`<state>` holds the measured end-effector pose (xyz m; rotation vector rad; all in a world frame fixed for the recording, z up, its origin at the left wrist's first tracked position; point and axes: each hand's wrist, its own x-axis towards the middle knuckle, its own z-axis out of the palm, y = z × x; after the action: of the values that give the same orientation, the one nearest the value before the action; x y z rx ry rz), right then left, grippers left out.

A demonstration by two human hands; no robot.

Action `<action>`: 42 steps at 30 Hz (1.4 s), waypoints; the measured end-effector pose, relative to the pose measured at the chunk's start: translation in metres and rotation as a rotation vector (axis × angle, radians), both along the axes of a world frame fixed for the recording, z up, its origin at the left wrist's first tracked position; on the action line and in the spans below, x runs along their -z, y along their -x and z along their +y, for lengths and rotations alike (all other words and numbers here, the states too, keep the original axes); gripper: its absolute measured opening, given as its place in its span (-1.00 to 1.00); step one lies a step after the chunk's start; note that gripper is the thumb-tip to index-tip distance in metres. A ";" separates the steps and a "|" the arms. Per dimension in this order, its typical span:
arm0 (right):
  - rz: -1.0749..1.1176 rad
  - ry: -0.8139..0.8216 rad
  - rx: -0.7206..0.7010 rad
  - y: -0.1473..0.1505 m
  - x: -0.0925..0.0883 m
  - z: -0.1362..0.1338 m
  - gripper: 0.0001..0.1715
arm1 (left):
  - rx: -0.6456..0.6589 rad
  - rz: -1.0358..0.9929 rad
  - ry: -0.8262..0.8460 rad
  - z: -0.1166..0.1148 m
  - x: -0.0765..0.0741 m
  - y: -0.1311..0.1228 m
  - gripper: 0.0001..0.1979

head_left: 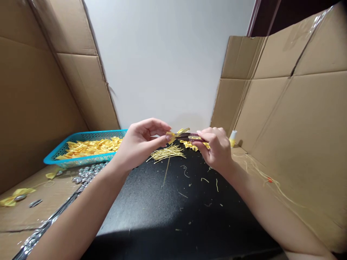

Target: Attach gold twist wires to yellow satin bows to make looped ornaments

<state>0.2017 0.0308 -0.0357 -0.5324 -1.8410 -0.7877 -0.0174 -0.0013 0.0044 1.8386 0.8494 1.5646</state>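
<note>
My left hand (142, 142) is closed in a pinch on a small yellow ribbon bow (176, 133) held above the black table (173, 202). My right hand (215, 146) is closed round a dark, slim tool (187, 136) whose tip meets the bow. Just below the hands lies a bundle of thin gold wire ties (166, 152). A small heap of yellow bows (193, 145) lies beside my right hand.
A blue plastic basket (81, 136) full of yellow ribbon pieces stands at the left. Silvery metal pieces (88, 172) lie in front of it. Cardboard walls (292, 108) rise on both sides. A white-and-yellow spool (232, 139) stands at the right.
</note>
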 end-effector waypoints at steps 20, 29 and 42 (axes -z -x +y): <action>-0.029 -0.102 0.063 0.003 -0.002 -0.001 -0.89 | -0.025 0.067 0.020 0.000 0.000 0.001 -0.87; -0.043 -0.089 0.083 0.003 -0.002 -0.003 -0.91 | -0.066 0.092 -0.023 0.000 0.001 0.001 -0.90; -0.012 -0.058 0.080 0.001 0.003 -0.002 -0.89 | -0.066 0.077 0.007 0.002 0.000 0.002 -0.90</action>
<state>0.2005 0.0284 -0.0383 -0.5675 -1.8111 -0.8968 -0.0192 0.0011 0.0049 1.8944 0.9585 1.5372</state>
